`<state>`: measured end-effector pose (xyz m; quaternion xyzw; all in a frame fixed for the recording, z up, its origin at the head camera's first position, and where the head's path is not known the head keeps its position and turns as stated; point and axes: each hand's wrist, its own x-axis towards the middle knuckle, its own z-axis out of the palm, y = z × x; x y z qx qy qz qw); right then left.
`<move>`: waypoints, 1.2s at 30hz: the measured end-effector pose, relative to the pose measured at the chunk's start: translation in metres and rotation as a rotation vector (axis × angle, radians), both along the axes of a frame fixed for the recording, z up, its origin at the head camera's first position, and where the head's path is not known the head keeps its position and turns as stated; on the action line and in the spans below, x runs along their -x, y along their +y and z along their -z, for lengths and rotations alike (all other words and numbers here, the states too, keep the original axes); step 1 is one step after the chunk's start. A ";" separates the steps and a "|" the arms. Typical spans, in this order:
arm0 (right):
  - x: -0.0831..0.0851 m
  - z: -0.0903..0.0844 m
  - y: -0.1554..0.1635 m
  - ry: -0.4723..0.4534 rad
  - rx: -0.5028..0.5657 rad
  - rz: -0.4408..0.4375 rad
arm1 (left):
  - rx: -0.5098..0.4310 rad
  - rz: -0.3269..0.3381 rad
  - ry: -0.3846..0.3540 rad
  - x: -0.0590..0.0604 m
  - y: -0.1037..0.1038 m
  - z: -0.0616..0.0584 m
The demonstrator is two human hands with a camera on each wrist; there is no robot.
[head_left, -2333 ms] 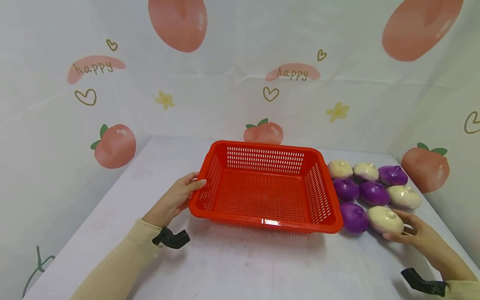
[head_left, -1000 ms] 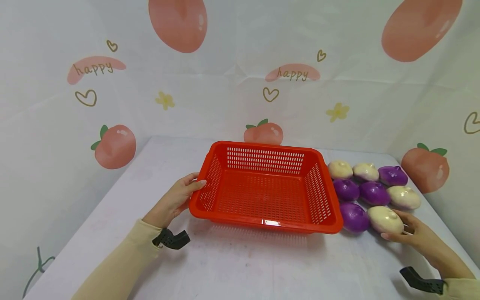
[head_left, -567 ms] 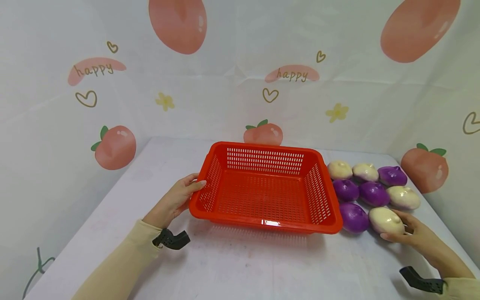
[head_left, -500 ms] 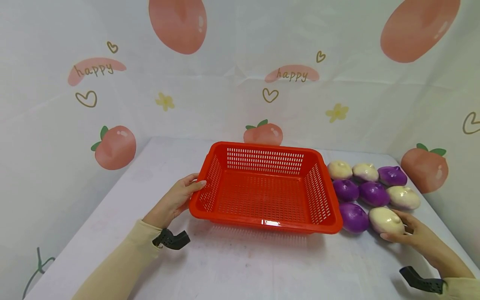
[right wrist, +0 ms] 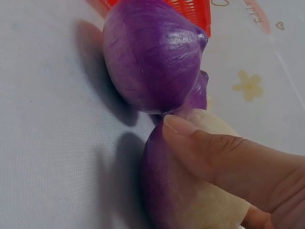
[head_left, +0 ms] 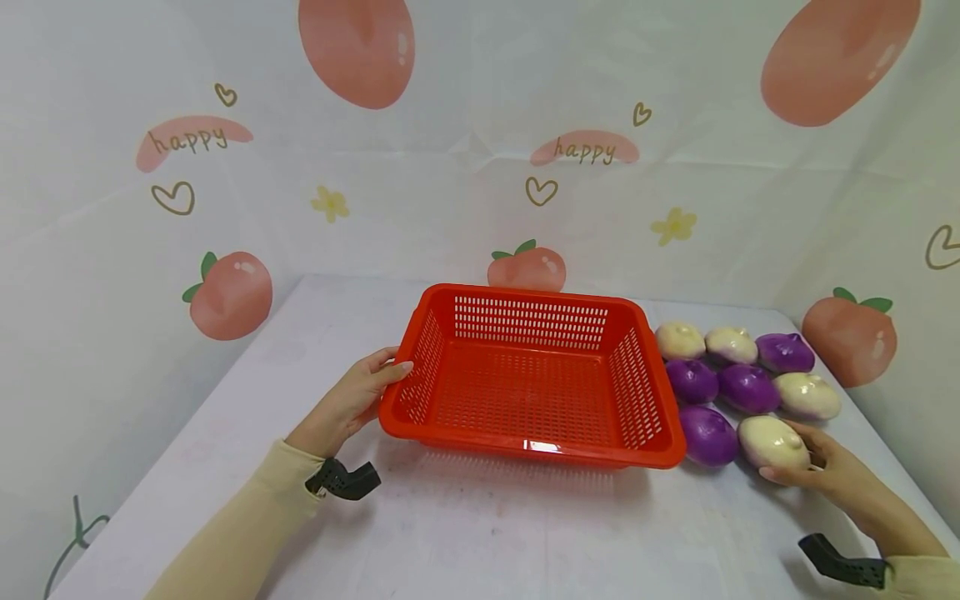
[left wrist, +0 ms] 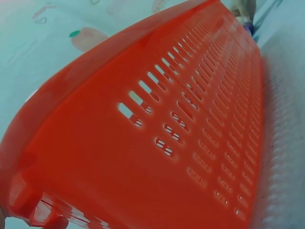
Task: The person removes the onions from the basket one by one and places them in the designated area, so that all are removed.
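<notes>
Grasping a cream bulb beside the red basket

On the bench (head_left: 480,533) the empty red basket (head_left: 525,437) sits at centre, left hand (head_left: 352,400) at its 9 o'clock, fingers relaxed against the wall. At 3 o'clock, the right hand (head_left: 828,475) curls around the nearest cream bulb (head_left: 772,440), touching a purple bulb (head_left: 708,435). The pickup seems underway; lifting clear over the rim likely comes next.

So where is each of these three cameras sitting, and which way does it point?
Head: worn high, looking forward and down at the red basket and onions; both forearms, left hand, right hand show.
Left wrist: low, close beside the basket wall; a fingertip at the bottom edge.
Right wrist: low, facing the cream onion under the thumb.
Shared: all three views show the basket.
</notes>
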<state>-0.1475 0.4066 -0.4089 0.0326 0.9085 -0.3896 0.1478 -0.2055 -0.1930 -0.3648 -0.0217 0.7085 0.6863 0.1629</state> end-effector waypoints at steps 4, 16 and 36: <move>0.000 -0.001 0.000 -0.003 -0.001 0.000 | -0.001 -0.003 -0.010 0.000 0.000 0.000; 0.001 0.001 0.000 -0.048 0.000 0.024 | 0.016 0.003 -0.008 0.000 0.000 0.000; -0.004 -0.001 0.003 0.033 0.012 -0.039 | 0.136 0.114 0.022 0.004 -0.009 -0.006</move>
